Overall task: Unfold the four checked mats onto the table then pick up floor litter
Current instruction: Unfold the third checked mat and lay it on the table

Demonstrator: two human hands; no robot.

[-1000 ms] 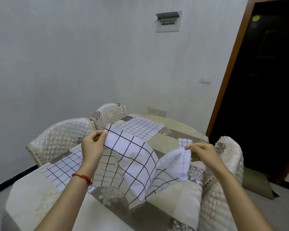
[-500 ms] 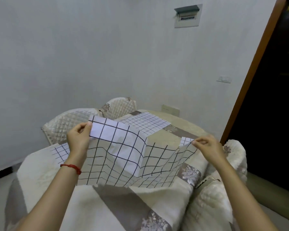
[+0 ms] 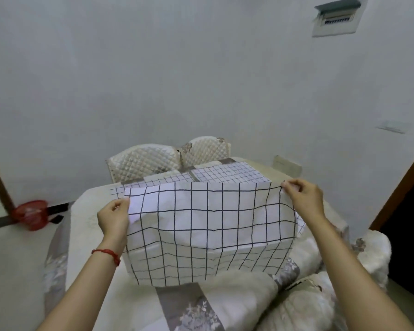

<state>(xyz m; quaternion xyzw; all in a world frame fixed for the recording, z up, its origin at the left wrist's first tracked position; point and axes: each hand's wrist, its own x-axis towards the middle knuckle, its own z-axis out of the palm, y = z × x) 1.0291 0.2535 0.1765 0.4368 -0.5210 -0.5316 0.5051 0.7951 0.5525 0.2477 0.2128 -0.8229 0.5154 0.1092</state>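
Now the checked mat (image 3: 208, 225) is pulled wide open above the counter (image 3: 98, 247). Left hand (image 3: 114, 217) and right hand (image 3: 302, 195) pinch its soft, light top corners.

This is a room in a home, the part where people sit and eat. A table (image 3: 91, 225) stands close to a plain white wall (image 3: 177, 80), and a soft cloth with grey patches and flower prints covers it. Chairs sit around it in puffy, quilted cream covers (image 3: 141, 161) (the kind people put on at home to keep seats clean). Checked mats (image 3: 227, 174) lie on the table top like place mats for a meal. High on the wall is a small fuse box (image 3: 335, 17), and lower down a light switch (image 3: 391, 126). A dark wooden door frame (image 3: 402, 185) stands at the right. A red plastic basket (image 3: 30, 213) sits on the floor by the wall.
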